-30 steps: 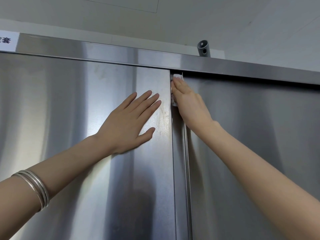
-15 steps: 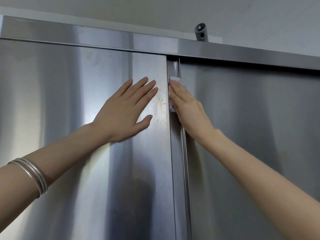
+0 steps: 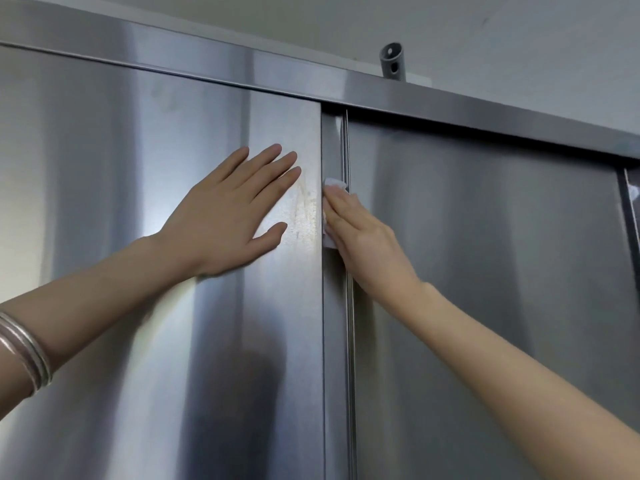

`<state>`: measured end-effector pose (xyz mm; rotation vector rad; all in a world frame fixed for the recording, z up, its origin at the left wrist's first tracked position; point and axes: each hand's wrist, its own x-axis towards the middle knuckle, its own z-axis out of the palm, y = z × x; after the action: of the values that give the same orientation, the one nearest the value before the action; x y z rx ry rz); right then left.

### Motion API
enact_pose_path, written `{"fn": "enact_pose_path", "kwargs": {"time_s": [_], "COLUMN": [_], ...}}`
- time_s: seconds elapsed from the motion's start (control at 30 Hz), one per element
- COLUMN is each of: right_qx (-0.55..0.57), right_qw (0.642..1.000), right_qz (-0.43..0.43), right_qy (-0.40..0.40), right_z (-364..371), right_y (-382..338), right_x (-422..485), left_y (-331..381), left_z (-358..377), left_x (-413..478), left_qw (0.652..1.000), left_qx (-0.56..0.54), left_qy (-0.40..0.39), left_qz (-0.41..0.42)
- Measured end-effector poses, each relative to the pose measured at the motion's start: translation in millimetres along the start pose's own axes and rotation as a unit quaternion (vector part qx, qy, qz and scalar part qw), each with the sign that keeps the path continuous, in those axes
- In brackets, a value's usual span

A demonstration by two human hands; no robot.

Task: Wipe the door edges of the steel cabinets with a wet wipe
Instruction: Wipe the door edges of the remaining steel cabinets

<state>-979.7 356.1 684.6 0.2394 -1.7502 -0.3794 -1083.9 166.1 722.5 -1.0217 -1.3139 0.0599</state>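
Two steel cabinet doors fill the view: the left door (image 3: 138, 168) in front, the right door (image 3: 485, 271) set further back. Between them runs the left door's vertical edge (image 3: 333, 323). My right hand (image 3: 363, 244) presses a white wet wipe (image 3: 334, 183) flat against this edge with straight fingers, some way below the top rail. Only the wipe's top corner and a strip by the fingers show. My left hand (image 3: 228, 216) lies flat and spread on the left door's face, next to a pale smear near the edge.
A steel top rail (image 3: 450, 102) runs across above both doors. A grey tube end (image 3: 393, 62) sticks up behind it, under the ceiling. Another door edge (image 3: 628, 209) shows at far right. Silver bangles (image 3: 24, 351) sit on my left forearm.
My right hand has slid the wipe down the door edge from just under the top rail. My left hand has stayed flat on the left door.
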Motion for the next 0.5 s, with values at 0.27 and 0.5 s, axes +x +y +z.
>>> {"fn": "enact_pose_path", "kwargs": {"time_s": [0.27,0.5], "right_qx": [0.097,0.023], "right_qw": [0.985,0.999], "right_qz": [0.127,-0.038], "right_qy": [0.063,-0.025], "right_z": [14,4], "right_y": [-33,-30], "right_x": [-26,-84], "left_y": [16,100], "left_z": [-1,1], "left_x": [-14,-94], "left_qw": [1.0,0.995], "left_qx": [-0.023,-0.093], "left_qy": [-0.012,-0.022], "left_qz": [0.0,-0.022]}}
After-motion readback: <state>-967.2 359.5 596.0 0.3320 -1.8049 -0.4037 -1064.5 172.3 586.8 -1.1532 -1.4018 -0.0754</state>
